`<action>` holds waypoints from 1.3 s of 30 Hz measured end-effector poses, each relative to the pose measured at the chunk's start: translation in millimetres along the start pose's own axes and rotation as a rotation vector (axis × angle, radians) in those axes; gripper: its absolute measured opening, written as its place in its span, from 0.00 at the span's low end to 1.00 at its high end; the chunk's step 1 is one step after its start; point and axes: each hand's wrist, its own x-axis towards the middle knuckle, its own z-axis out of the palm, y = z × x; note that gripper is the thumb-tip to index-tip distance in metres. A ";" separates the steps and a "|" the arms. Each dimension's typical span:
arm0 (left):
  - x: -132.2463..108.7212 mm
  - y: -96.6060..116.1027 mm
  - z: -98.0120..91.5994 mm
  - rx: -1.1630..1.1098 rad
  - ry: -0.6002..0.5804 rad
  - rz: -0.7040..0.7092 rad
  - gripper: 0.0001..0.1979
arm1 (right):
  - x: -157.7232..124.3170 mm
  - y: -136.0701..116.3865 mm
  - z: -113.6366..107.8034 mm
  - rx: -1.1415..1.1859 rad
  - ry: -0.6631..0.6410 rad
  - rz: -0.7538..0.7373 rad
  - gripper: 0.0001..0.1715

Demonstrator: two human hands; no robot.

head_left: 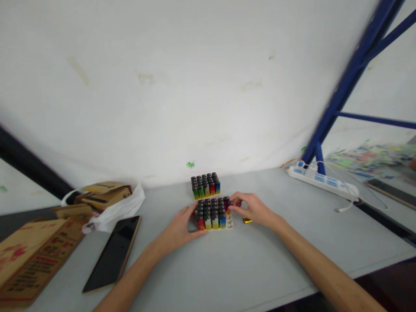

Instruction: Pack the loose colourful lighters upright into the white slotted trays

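Black-topped lighters (215,220) in several colours stand upright in rows in a pale tray (230,222). The near slots of its rightmost column hold no lighters. My left hand (182,227) is curled around the tray's left side, thumb at the front left corner. At the right column, the fingers of my right hand (247,205) are closed on a dark red lighter (229,209). Behind, close to the wall, stands a second block of lighters (206,188), green, yellow, red and blue. A small gold object (247,220) lies just right of the tray.
On the left are a dark tablet-like device (113,251), a cardboard box (35,255), folded cardboard (104,195) and a white plastic bag (125,208). A white power strip (325,181) with cables lies at the right, near a blue metal frame (344,82).
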 end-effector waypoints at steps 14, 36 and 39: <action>-0.2 -3.5 1.0 0.020 0.004 -0.003 0.44 | -14.5 30.0 -47.3 -0.148 -0.351 0.157 0.27; -0.9 -5.9 1.0 0.013 0.008 -0.006 0.45 | 1.2 31.1 -23.4 -0.127 0.187 0.177 0.24; -1.1 -4.3 0.3 0.012 -0.001 -0.012 0.45 | 2.5 33.9 -20.8 -0.022 0.239 0.246 0.26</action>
